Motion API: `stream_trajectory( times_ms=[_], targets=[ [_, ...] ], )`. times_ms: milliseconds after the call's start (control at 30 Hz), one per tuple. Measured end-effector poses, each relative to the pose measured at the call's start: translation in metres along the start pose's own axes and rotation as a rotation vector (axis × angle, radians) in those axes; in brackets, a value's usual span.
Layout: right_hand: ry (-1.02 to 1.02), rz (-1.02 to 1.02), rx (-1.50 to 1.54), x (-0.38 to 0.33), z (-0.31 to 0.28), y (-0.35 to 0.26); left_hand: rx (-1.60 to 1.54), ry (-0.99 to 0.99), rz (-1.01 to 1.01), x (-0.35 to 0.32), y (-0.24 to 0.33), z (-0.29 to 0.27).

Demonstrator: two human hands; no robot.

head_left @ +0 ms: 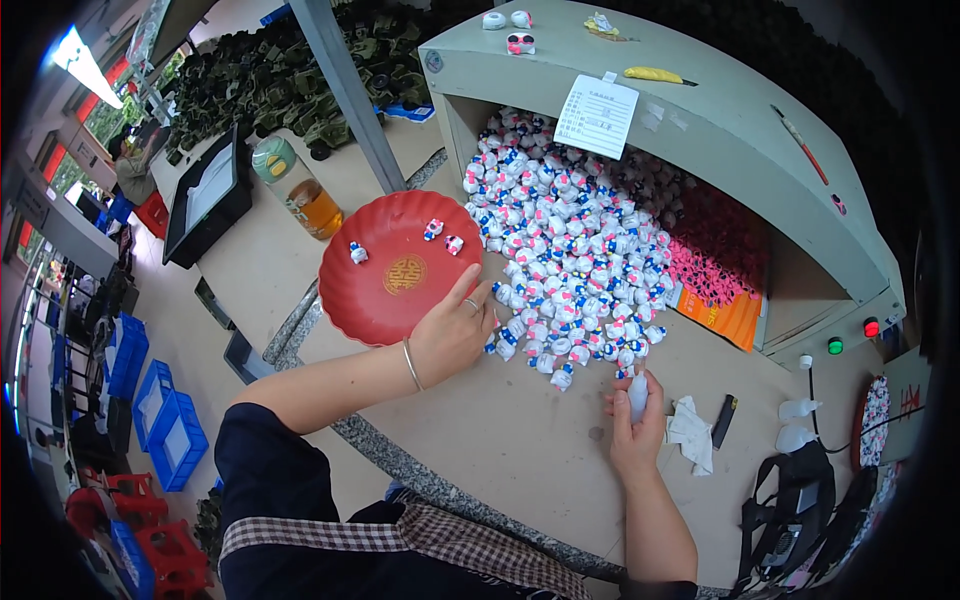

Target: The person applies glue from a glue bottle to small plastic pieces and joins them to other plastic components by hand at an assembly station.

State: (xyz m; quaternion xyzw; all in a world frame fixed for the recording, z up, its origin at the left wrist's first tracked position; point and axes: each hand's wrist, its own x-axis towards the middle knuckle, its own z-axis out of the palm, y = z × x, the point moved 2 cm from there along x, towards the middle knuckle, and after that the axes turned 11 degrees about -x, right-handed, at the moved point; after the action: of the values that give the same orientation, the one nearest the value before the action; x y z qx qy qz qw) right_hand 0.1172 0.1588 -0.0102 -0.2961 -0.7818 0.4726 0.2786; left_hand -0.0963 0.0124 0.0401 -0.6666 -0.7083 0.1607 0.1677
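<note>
My left hand (455, 325), with a ring and a bangle, lies across the right rim of a red scalloped plate (350, 305). One finger stretches over the plate and the others bend toward the pile, apart from one another. I see nothing held there, though the thumb side is hidden. Three small painted figurines sit on the plate, one of them a white and blue figurine (358, 253). Wrapped in my right hand (636, 415) is a small translucent squeeze bottle (638, 395), its nozzle pointing up at the near edge of a large pile of white, blue and pink figurines (575, 255).
A grey-green open-fronted box (740, 110) shelters the pile and pink pieces (715, 260). Right of my right hand lie a crumpled tissue (690, 435) and a black lighter-like object (724, 420). A drink bottle (297, 188) and black tray (208, 195) stand left.
</note>
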Motion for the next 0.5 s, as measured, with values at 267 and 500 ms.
stream_trajectory(
  times_ms=[267,500],
  targets=[
    [-0.031,0.012,0.016,0.003,-0.002,0.003,-0.586,0.100,-0.114,-0.017,0.018,-0.018],
    [-0.049,0.035,0.049,0.005,0.001,0.003,-0.595,0.218,-0.214,-0.017,0.040,0.009]
  ],
)
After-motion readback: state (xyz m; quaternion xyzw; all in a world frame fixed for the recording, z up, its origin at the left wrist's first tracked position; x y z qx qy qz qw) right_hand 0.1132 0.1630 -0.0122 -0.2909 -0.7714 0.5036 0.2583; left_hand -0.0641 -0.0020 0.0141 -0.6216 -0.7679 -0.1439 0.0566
